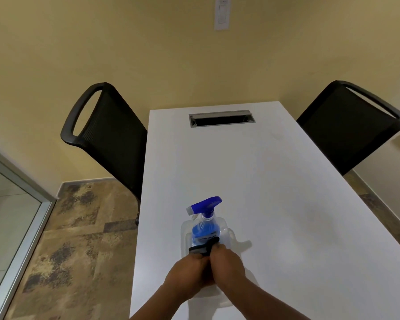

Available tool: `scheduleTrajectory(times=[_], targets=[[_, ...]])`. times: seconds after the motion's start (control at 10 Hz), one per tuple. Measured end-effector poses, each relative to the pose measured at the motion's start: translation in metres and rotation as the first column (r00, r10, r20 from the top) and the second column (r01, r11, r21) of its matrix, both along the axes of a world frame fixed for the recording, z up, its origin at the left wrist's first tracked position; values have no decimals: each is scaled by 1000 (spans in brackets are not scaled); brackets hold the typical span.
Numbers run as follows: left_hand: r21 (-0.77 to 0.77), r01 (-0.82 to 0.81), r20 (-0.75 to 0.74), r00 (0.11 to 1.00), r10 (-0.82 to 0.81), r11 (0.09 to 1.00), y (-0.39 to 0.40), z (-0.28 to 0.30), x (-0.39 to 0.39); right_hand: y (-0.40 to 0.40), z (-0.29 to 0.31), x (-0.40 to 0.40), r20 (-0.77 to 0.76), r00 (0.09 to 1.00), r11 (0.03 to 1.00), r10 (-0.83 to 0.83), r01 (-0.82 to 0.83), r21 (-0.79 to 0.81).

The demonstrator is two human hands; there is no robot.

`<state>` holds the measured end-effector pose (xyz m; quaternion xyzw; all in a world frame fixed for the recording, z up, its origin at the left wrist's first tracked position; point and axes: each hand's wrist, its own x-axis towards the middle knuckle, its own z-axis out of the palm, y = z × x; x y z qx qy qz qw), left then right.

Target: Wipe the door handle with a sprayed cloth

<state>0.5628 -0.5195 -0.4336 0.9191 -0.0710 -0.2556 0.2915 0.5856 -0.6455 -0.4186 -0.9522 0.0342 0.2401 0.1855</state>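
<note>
My left hand (189,271) and right hand (226,264) pinch a dark cloth (202,248); spray bottle (204,225) at twelve o'clock; surface (286,204) open beyond.

- A table (275,181) fills the centre and right of the frame, running up to the wall (148,54).
- A spray bottle (204,224) stands in a tray (228,236) at lower centre, on the table.
- Both hands, left hand (187,271) and right hand (229,264), meet just below the bottle, pinching a cloth (202,248).
- A cable slot (222,118) sits in the table's upper end.
- Chairs flank the table: one chair (109,135) at left, another chair (346,128) at right.
- A wall switch (222,13) hangs at top centre.
</note>
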Motion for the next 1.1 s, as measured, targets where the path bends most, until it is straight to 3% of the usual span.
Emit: scheduleTrajectory(times=[0.1, 0.2, 0.3, 0.4, 0.5, 0.6, 0.7, 0.8, 1.0, 1.1], targets=[[132, 131, 100, 984, -145, 983, -2, -7, 4, -1, 1, 3, 128, 986, 989, 103, -88, -121], [233, 147, 81, 982, -170, 961, -2, -11, 9, -6, -3, 4, 139, 887, 871, 440, -384, -306], [276, 111, 15, 993, -120, 955, -5, -11, 13, -11, -14, 2, -14, 821, 763, 570, -536, -360], [216, -33, -112, 992, 59, 976, -14, -12, 16, -4, -9, 12, -207, 839, 781, 503, -543, -307], [259, -152, -278, 934, 225, 954, -22, -14, 21, 10, -11, 25, -424, 794, 795, 436, -560, -232], [253, -141, -315, 924, 219, 957, -20, -15, 21, 7, -10, 21, -462, 815, 867, 350, -468, -168], [226, -99, -282, 946, 163, 969, -15, -12, 16, -1, -8, 12, -276, 902, 928, 333, -366, -76], [244, 19, -186, 982, 28, 970, -12, -11, 6, -14, -3, -4, -119, 909, 916, 400, -401, 21], [222, 76, 81, 992, -96, 972, 9, 25, -10, -15, 19, -16, 111, 911, 917, 397, -391, -72], [396, 92, 299, 928, -223, 914, 29, 43, -9, -4, 35, -16, 160, 906, 911, 393, -360, -199]])
